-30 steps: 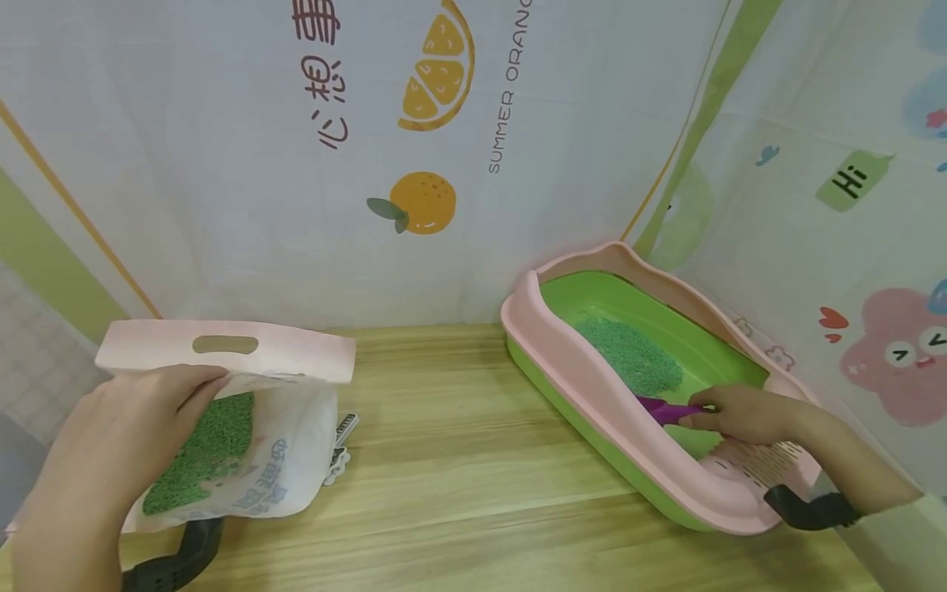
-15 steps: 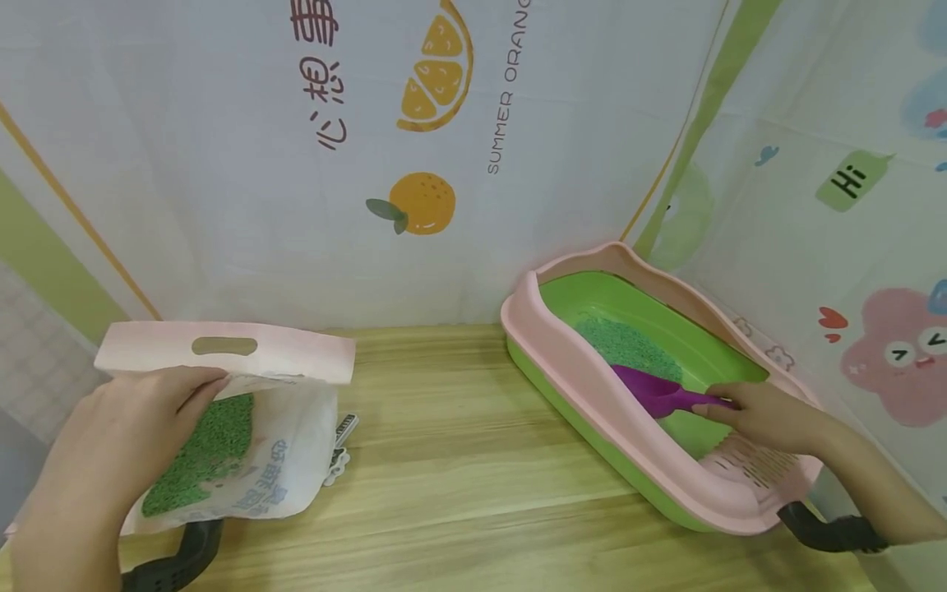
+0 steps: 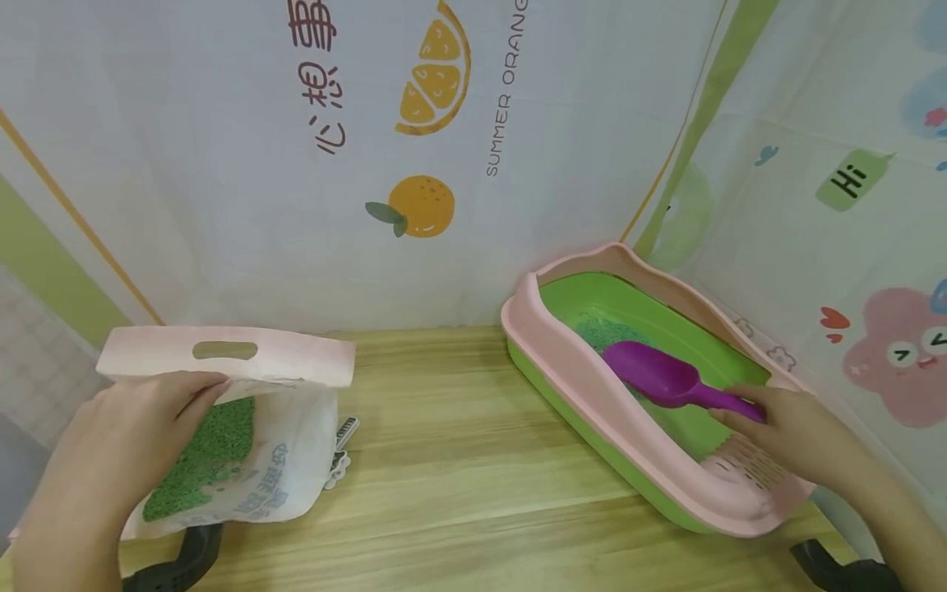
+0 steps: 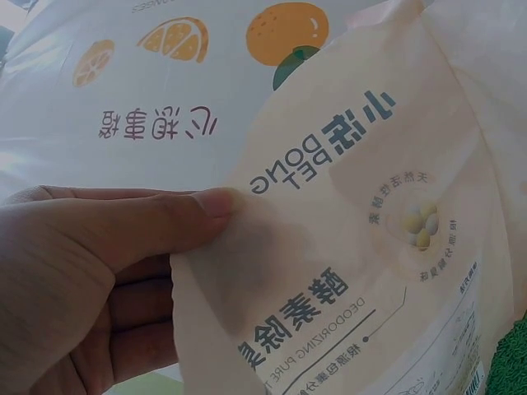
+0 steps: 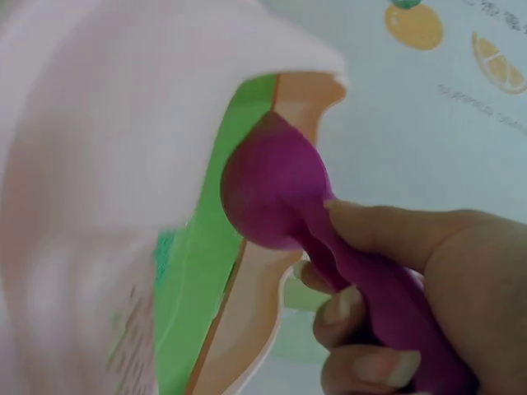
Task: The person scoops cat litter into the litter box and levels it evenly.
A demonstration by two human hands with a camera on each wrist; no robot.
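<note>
My left hand (image 3: 111, 444) pinches the edge of an opened white-and-pink bag (image 3: 299, 469) on the left, thumb on one face in the left wrist view. Green cat litter (image 3: 210, 452) shows inside the bag. Over at the right, my right hand (image 3: 795, 432) grips the handle of a purple scoop (image 3: 654, 374). The scoop's bowl, with no litter visible in it, hangs over the pink-rimmed green litter box (image 3: 584, 370). Behind the bowl, green litter (image 3: 610, 329) lies on the box floor, partly hidden by the scoop.
Wooden tabletop (image 3: 444, 444) lies between bag and box. A slotted pink step (image 3: 755, 469) forms the box's near end. Small flat black-and-white pieces (image 3: 340, 456) show beside the bag. Printed cloth (image 3: 414, 271) hangs behind and to the right.
My right hand has moved right and nearer, lifting the scoop from the litter so its whole bowl shows. The left hand and the bag have hardly moved.
</note>
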